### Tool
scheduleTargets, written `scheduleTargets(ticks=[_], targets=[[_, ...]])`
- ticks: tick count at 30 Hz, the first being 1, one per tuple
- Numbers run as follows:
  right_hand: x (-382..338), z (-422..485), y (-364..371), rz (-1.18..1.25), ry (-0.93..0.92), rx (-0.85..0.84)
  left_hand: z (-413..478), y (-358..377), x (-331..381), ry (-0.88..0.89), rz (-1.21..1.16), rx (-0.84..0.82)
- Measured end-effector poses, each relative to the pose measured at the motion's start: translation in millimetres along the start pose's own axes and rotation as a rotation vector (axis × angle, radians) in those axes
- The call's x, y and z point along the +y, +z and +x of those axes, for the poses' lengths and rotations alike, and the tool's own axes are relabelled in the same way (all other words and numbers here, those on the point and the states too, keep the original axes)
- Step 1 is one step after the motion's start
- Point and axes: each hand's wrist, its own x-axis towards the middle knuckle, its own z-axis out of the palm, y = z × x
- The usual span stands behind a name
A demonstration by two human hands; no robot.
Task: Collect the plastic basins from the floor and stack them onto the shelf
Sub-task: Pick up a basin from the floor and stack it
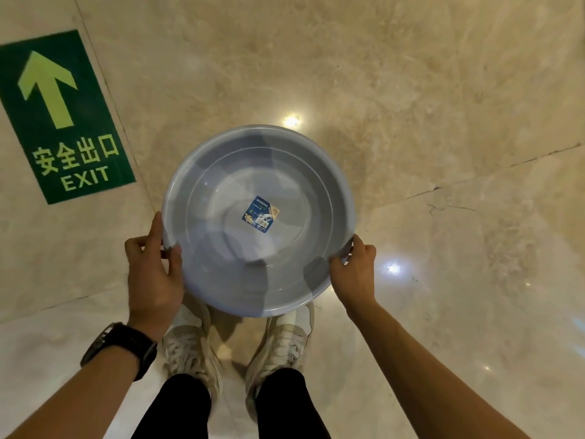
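Observation:
A round grey-blue plastic basin point(221, 198) with a blue label sticker point(260, 213) on its bottom is held level above the floor, open side up. My left hand point(153, 264) grips its near-left rim, thumb inside the bowl. On the near-right rim my right hand point(354, 270) holds it the same way. The shelf is not in view, and no other basins show.
Polished beige marble floor point(411, 122) spreads all round, with ceiling lights mirrored in it. A green EXIT floor sign point(63, 122) with an arrow lies at the left. My own feet in pale sneakers point(196, 346) stand directly under the basin.

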Motion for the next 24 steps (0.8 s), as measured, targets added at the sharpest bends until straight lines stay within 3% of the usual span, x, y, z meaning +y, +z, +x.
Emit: scheduleTargets(ticks=[6, 10, 19, 24], targets=[[4, 2, -1, 0.059, 0.028, -0.051, 7, -5, 0, -0.044, 0.067, -0.134], [-1, -12, -20, -0.134, -0.136, -0.045, 2, -18, 19, -0.086, 0.227, -0.205], [-87, -81, -116, -0.522, -0.516, 0.061, -28, -106, 112, 0.327, 0.578, -0.191], [-138, -165, -200, -0.613, -0.558, 0.113, -62, -183, 193, 0.506, 0.693, -0.204]])
